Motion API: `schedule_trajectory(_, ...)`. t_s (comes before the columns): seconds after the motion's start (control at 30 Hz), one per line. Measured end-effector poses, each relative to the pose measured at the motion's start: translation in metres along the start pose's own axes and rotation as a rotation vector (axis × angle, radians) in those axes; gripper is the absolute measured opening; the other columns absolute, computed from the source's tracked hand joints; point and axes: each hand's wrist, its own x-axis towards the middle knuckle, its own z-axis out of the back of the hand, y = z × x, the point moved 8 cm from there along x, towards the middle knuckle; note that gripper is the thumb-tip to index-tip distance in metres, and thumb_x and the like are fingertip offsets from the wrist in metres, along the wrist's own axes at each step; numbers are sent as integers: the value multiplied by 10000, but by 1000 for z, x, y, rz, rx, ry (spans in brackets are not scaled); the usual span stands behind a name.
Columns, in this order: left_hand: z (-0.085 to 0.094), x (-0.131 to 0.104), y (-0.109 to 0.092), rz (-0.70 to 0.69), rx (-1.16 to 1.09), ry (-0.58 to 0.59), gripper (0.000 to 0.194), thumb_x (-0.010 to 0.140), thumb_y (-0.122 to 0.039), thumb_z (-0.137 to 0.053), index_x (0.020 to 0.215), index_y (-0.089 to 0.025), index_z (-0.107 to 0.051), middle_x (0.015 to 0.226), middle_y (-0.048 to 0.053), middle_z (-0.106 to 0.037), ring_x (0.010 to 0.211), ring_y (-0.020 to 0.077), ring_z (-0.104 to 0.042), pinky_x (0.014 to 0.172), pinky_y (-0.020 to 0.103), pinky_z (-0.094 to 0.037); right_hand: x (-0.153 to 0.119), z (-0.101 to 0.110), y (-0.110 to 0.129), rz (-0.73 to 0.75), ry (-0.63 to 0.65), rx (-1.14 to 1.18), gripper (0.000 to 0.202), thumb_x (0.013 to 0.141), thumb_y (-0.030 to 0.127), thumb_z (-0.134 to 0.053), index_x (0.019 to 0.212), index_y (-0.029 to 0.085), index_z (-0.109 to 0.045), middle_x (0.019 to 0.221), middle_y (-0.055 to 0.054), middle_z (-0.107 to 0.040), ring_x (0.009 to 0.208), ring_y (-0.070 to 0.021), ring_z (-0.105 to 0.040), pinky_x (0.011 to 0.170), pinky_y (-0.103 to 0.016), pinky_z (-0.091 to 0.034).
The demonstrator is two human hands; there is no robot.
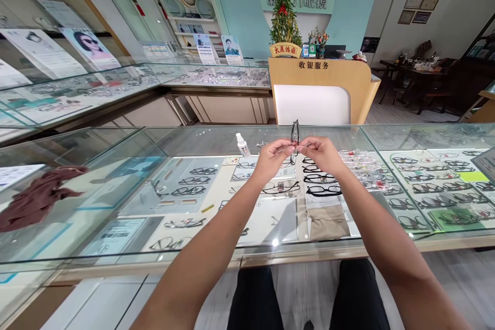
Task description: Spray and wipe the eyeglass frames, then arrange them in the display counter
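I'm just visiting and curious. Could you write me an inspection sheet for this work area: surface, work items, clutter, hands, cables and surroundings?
Surface: glass counter, see-through, with rows of spectacles showing under the glass.
Work items: dark-rimmed eyeglasses, held up above the counter, seen nearly edge-on.
Clutter: white bottle beyond the left hand; crumpled brown cloth at the far left.
Hands: the left hand and right hand both grip the eyeglasses with their fingers.
Cables: nothing seen.
Surroundings: wooden desk ahead with a plant on top; more glass cases and posters to the left.
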Motion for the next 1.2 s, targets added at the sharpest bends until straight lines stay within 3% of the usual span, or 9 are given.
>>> schedule_trajectory(0.2,2,1,3,22,9,-11,491,789,-660,-877,933,-199,-789,1075,93,-822,965,242,-752,879,390,-616,0,10,-1,-6,-97,-151,377,881,584,-683,833,211,-684,538,95,-338,519,-104,-248,558,-291,-194)
schedule_trajectory(0.3,4,0,6,69,-11,-35,526,758,-684,-883,926,-197,-780,1094,98,-817,1007,257,-754,868,388,-621,-3,25,5,28,-274,-363,250,939,450,-611,865,223,-683,534,79,-382,533,-132,-351,593,-292,-263)
schedule_trajectory(0.37,4,0,7,81,-12,-49,535,746,-693,-882,911,-196,-774,1096,100,-815,1032,262,-749,886,393,-620,-7,36,9,31,-404,-497,233,984,426,-573,920,232,-687,560,51,-505,550,-155,-446,620,-295,-300)
schedule_trajectory(0.5,3,0,6,83,51,-30,502,780,-679,-850,889,-196,-768,1055,89,-814,894,213,-722,887,383,-597,-14,53,14,31,-582,-612,206,1038,402,-538,1043,250,-677,819,-36,-779,626,-197,-615,701,-314,-394)
schedule_trajectory(0.63,1,-1,2,66,138,24,466,817,-663,-823,873,-205,-760,1015,79,-811,845,205,-702,837,353,-575,-17,60,17,81,-673,-641,212,1059,363,-478,1149,263,-642,1056,-80,-841,758,-236,-704,775,-360,-486)
schedule_trajectory(0.8,-1,-2,1,74,109,29,461,831,-656,-808,886,-201,-756,1028,79,-805,860,205,-702,862,357,-569,-18,42,19,192,-626,-633,364,1017,545,-598,1232,260,-522,1264,-117,-779,842,-224,-705,782,-383,-533)
schedule_trajectory(0.9,-3,-3,-2,61,119,34,428,846,-628,-797,880,-204,-752,946,56,-774,825,196,-684,810,334,-548,-15,27,13,179,-549,-651,474,956,637,-656,1180,254,-488,1260,-121,-728,854,-225,-690,726,-380,-520)
schedule_trajectory(1.03,-6,-5,-3,48,143,45,412,861,-613,-789,888,-204,-754,907,47,-755,812,190,-667,775,321,-542,-13,21,10,199,-542,-715,400,956,531,-657,1169,241,-483,1204,-118,-686,935,-255,-671,834,-416,-533)
schedule_trajectory(1.2,0,-4,1,72,91,-11,475,828,-666,-811,902,-200,-754,1022,85,-798,992,242,-729,928,393,-598,-11,23,14,223,-537,-784,293,921,317,-598,1185,225,-513,1192,-140,-674,1049,-306,-634,934,-456,-511)
